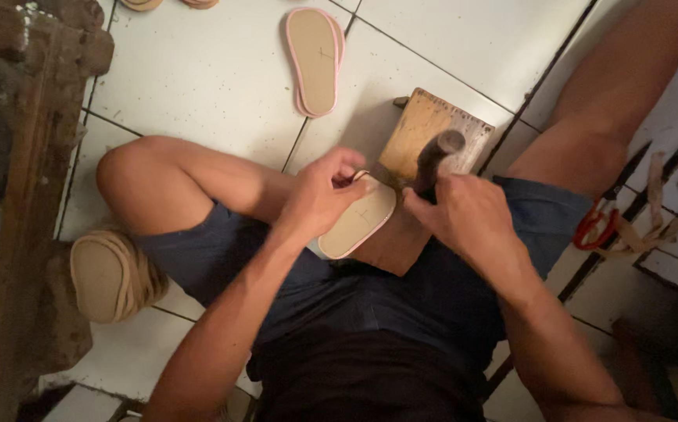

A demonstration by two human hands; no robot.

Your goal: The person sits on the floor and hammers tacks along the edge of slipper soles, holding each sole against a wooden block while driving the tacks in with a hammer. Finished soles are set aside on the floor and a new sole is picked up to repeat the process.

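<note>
Left hand (319, 195) pinches a sole (358, 221) on a wooden block (425, 133); right hand (464, 215) grips a hammer (432, 160), which could strike the nearby fingers.

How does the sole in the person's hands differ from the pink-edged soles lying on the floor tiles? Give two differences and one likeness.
The held sole is gripped by the left hand and tilted over the lap; the floor soles lie flat, untouched. The held sole is single; the floor soles are stacked. Both are tan with pink edges.
</note>
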